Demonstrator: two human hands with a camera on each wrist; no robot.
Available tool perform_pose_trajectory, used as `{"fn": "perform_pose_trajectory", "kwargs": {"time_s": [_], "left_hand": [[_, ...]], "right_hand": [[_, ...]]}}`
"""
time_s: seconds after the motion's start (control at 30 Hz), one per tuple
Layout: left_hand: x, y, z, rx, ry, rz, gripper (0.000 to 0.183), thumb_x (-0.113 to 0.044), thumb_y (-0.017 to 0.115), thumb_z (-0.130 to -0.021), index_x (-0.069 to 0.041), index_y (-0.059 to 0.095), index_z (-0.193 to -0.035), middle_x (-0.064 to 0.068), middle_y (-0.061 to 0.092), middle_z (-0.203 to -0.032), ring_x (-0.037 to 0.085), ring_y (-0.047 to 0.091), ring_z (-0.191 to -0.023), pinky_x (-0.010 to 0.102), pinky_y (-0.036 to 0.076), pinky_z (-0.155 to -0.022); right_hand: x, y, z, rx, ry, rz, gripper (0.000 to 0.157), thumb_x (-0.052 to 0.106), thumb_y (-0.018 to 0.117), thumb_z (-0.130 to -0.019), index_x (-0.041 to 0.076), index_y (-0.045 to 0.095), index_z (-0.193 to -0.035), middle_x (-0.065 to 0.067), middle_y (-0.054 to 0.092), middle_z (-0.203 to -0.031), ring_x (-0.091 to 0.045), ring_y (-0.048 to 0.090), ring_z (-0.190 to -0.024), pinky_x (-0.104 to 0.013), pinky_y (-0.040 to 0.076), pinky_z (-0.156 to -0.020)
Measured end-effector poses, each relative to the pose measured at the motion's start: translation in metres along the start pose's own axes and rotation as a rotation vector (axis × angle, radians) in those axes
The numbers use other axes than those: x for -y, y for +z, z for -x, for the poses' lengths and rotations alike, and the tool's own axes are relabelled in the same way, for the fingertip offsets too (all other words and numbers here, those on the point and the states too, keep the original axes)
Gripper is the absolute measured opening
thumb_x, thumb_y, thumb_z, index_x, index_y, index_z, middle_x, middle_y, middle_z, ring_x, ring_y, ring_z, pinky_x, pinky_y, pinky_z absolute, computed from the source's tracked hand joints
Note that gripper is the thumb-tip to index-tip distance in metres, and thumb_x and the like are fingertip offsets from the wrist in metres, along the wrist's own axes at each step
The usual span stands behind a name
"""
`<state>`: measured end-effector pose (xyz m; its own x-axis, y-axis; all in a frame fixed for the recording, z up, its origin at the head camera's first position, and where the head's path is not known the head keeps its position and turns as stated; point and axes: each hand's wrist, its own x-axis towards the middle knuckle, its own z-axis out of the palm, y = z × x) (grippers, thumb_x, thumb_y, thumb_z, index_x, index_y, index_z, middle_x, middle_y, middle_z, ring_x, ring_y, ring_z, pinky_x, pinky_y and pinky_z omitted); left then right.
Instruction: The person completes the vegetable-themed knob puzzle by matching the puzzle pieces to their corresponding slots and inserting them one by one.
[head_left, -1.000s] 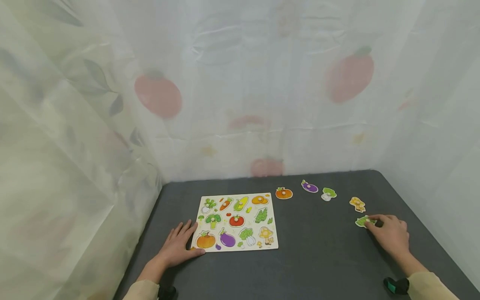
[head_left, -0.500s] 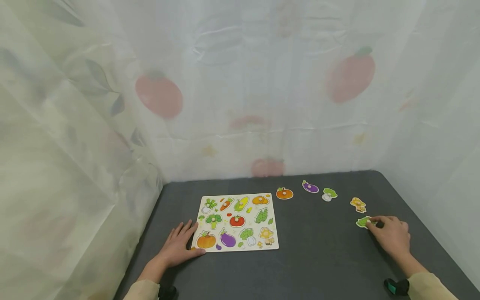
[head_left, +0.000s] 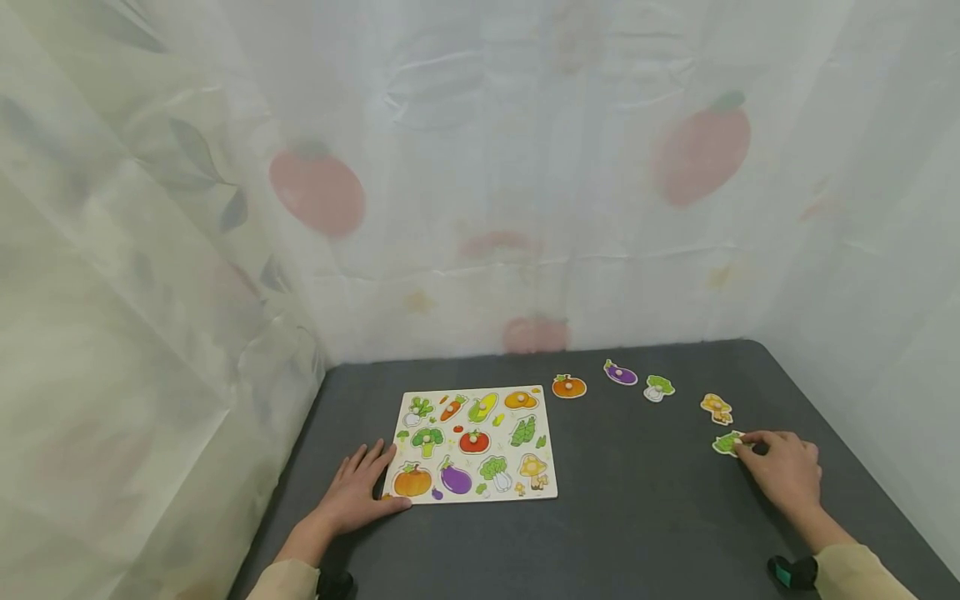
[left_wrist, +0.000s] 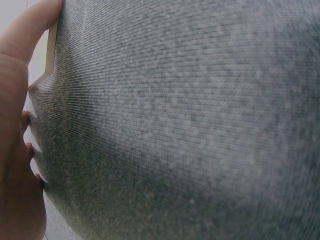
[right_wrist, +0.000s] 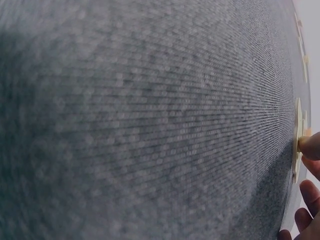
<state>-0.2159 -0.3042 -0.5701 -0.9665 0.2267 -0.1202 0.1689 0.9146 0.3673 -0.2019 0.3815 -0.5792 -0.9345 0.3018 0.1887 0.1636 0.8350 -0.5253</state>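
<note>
A white vegetable puzzle board (head_left: 500,440) lies at left centre in the head view. Fingers spread and straight, my left hand (head_left: 352,500) rests at its near-left corner, with the thumb along the front edge. The left wrist view shows that thumb (left_wrist: 30,30) over the board's edge. Far to the right, my right hand (head_left: 787,475) pinches a green pea-pod puzzle piece (head_left: 724,444) between thumb and forefinger. In the right wrist view the piece (right_wrist: 297,117) lies flat, close on the dark tabletop, partly hidden by the fingertips.
Along the back right lie more knobbed pieces: a pumpkin (head_left: 569,387), an eggplant (head_left: 622,375), a leafy cabbage (head_left: 658,388) and a mushroom (head_left: 717,409). Several pieces with knobs sit in the board. A pale printed curtain (head_left: 450,167) stands behind the dark table (head_left: 615,533).
</note>
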Motion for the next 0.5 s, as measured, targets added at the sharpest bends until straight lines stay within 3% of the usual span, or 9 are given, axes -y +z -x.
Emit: {"fn": "perform_pose_trajectory", "kwargs": {"time_s": [0.5], "left_hand": [[0.0006, -0.0004, 0.0003, 0.006, 0.006, -0.003, 0.113, -0.08, 0.068, -0.077, -0.016, 0.031, -0.163, 0.018, 0.024, -0.167, 0.048, 0.012, -0.152, 0.069, 0.008, -0.119]], "right_hand": [[-0.0009, 0.0006, 0.001, 0.006, 0.003, 0.001, 0.035, 0.024, 0.068, -0.095, -0.007, 0.071, -0.108, -0.036, 0.052, -0.118, -0.055, 0.038, -0.106, -0.07, 0.033, -0.077]]}}
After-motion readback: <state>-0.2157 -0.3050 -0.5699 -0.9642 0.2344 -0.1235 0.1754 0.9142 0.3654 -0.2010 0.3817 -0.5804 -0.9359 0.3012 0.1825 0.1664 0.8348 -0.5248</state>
